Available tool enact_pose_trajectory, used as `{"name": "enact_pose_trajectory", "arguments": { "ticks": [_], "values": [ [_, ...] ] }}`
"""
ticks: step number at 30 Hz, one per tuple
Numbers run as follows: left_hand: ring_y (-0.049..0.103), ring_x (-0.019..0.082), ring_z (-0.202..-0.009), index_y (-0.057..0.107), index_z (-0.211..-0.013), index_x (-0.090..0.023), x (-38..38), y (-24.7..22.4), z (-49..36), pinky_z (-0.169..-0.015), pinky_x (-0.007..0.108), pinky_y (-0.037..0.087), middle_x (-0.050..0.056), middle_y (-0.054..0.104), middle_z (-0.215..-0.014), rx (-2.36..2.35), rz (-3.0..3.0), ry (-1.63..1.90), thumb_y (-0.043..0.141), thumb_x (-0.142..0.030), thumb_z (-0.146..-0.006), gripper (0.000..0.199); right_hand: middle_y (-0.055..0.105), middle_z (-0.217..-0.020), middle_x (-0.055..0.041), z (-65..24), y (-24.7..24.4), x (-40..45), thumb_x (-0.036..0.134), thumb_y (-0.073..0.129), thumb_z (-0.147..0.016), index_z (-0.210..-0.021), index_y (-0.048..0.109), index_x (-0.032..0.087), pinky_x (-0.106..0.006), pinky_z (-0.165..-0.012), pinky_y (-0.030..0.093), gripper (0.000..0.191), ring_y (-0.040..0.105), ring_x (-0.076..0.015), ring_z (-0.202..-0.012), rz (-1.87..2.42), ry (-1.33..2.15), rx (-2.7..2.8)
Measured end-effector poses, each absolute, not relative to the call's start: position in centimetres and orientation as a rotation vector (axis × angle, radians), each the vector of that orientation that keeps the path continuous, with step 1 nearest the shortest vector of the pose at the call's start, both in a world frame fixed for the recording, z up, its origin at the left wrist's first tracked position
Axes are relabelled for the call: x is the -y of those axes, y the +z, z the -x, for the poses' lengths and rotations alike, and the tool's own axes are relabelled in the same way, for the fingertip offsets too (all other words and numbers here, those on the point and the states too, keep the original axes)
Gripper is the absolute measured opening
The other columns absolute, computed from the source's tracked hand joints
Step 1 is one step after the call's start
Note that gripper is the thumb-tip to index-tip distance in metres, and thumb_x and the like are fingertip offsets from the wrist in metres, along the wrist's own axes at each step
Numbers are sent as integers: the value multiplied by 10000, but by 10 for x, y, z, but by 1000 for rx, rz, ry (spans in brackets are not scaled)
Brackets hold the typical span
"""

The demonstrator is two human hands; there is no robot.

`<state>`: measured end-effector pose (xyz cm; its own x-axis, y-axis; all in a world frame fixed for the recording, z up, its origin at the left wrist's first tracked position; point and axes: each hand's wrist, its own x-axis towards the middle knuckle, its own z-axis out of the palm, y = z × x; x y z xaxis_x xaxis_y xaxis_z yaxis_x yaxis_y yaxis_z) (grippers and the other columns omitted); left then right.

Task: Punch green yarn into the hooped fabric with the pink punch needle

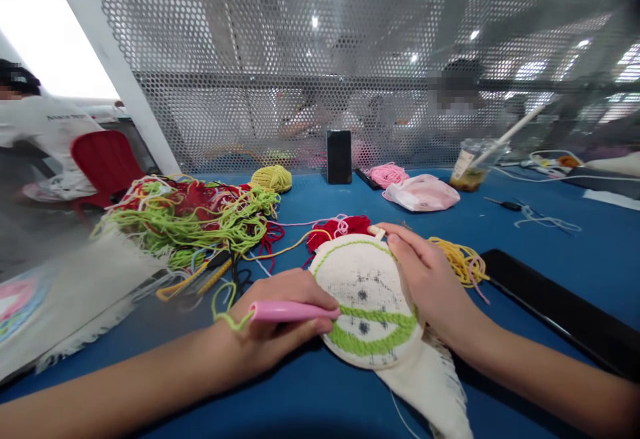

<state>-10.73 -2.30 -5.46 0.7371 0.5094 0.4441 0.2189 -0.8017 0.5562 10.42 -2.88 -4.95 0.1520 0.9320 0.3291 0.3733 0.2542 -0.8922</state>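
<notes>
Left hand (273,329) — fingers curled narrowly round a pink punch needle (290,311), tip at the cloth for control; right hand (425,285) wrapped over the rim of an embroidery hoop (367,279), steadying it between both hands on the blue table (550,279) — green yarn (225,312) trailing from the needle's end.

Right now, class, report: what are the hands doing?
Left hand holds pink punch needle; right hand grips embroidery hoop. Green yarn trails from needle.

From here I count one left hand (280,322), one right hand (427,282), one pink punch needle (290,311), one embroidery hoop (363,272), one black phone (339,157), and one red chair (103,162).
</notes>
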Motion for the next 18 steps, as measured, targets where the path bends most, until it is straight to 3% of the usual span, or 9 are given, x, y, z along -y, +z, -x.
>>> {"name": "enact_pose_trajectory", "arguments": {
  "ticks": [8, 18],
  "values": [
    [535, 155, -788, 570, -991, -168, 26, -51, 113, -721, 289, 436, 57, 612, -848, -502, -2451, 874, 497, -91, -803, 216, 611, -1051, -43, -94, -52, 34, 335, 373, -838, -942, 604, 233, -328, -823, 426, 273, 542, -196, -980, 1327, 766, 1300],
    [502, 158, -760, 518, -1026, -198, 31, -52, 122, -687, 295, 422, 60, 559, -848, -460, -2210, 1049, 413, -174, -864, 194, 606, -1041, -43, -104, -53, 26, 256, 356, -861, -969, 581, 189, -296, -835, 391, 258, 521, -173, -971, 1397, 458, 1542]
  ]
}}
